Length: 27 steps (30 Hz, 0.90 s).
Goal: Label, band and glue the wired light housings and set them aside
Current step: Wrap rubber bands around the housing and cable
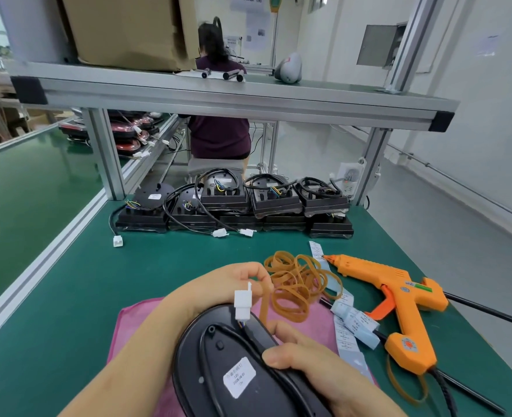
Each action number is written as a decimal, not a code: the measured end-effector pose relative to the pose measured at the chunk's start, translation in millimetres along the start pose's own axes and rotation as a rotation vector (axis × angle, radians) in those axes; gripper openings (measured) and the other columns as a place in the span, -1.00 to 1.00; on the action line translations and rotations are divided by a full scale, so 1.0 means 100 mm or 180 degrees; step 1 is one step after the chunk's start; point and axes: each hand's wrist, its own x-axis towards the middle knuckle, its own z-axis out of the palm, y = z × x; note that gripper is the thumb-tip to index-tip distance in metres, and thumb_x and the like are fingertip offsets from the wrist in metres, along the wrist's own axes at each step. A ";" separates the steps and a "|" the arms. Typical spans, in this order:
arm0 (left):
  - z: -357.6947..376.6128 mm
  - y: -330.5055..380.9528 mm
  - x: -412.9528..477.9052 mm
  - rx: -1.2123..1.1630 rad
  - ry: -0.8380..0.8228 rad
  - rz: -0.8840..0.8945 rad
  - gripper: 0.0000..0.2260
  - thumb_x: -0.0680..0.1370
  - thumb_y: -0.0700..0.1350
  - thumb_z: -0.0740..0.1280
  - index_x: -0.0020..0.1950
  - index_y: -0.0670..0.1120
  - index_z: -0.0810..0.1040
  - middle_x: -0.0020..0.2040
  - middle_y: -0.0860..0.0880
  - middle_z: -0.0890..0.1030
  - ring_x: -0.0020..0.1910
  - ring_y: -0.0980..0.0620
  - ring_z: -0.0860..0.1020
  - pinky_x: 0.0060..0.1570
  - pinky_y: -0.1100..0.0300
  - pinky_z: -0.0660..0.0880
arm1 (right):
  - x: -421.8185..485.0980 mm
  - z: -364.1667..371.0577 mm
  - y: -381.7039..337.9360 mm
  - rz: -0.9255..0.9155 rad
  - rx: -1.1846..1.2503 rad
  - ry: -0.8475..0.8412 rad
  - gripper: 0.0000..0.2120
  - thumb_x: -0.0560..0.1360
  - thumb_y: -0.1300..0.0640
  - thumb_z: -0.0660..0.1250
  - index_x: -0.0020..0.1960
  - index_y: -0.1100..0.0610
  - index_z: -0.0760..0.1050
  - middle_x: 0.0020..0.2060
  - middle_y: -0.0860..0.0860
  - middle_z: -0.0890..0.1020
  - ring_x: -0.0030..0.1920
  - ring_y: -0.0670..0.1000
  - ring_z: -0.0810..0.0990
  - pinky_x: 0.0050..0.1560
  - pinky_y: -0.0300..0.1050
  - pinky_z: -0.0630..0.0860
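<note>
Closest, at 6 o'clock, a black oval light housing (215, 353) is held back-up over a pink cloth (134, 323) on the green bench (68, 296). A white label (239, 377) is stuck on it and its black cable loops across the back. The right hand (318, 368) grasps the housing's right edge, thumb pressed on the cable. The left hand (215, 293) reaches round the far side and pinches a tan rubber band (263, 308) between its fingertips, just beside the cable's white connector (242, 302), which stands upright. At 1 o'clock lies a loose heap of rubber bands (299, 281). At 3 o'clock an orange glue gun (399, 296) lies on its side, with strips of labels (351, 326) between it and the housing. At 12 o'clock, more wired housings (248, 203) are stacked in a row along the bench's far edge.
</note>
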 end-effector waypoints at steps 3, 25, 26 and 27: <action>0.00 0.00 0.01 -0.0004 -0.0144 -0.0035 -0.87 0.37 -0.19 0.22 -0.13 -0.08 0.50 -0.48 0.09 0.38 -0.52 0.15 0.27 -0.48 0.30 0.24 | -0.01 0.01 -0.01 -0.0046 -0.0097 -0.0019 -0.33 0.10 0.08 0.43 0.23 0.12 0.54 0.03 0.14 0.67 0.04 0.09 0.62 0.17 -0.02 0.50; 0.10 -0.01 -0.20 0.3058 0.2682 0.2381 -0.65 0.42 0.23 0.33 -0.32 -0.03 0.42 -0.57 0.04 0.38 -0.56 0.09 0.33 -0.56 0.21 0.34 | 0.20 -0.02 0.05 -0.0081 -0.0290 0.0882 -0.51 0.15 0.08 0.44 0.08 0.11 0.59 -0.11 0.09 0.72 -0.16 0.01 0.68 -0.05 -0.11 0.60; 0.12 -0.04 -0.21 0.3309 0.2735 0.2675 -0.63 0.46 0.19 0.34 -0.38 -0.05 0.44 -0.57 0.03 0.37 -0.57 0.03 0.35 -0.58 0.20 0.32 | 0.20 -0.02 0.05 -0.0088 -0.0313 0.0842 -0.52 0.15 0.07 0.43 0.07 0.12 0.59 -0.15 0.05 0.71 -0.18 -0.03 0.67 -0.11 -0.18 0.59; 0.14 -0.09 -0.20 0.3518 0.2754 0.2897 -0.62 0.48 0.15 0.35 -0.42 -0.07 0.45 -0.57 0.03 0.36 -0.58 -0.02 0.35 -0.58 0.19 0.32 | 0.20 -0.01 0.06 -0.0089 -0.0324 0.0811 -0.52 0.14 0.07 0.43 0.06 0.12 0.59 -0.18 0.01 0.69 -0.20 -0.06 0.66 -0.14 -0.23 0.57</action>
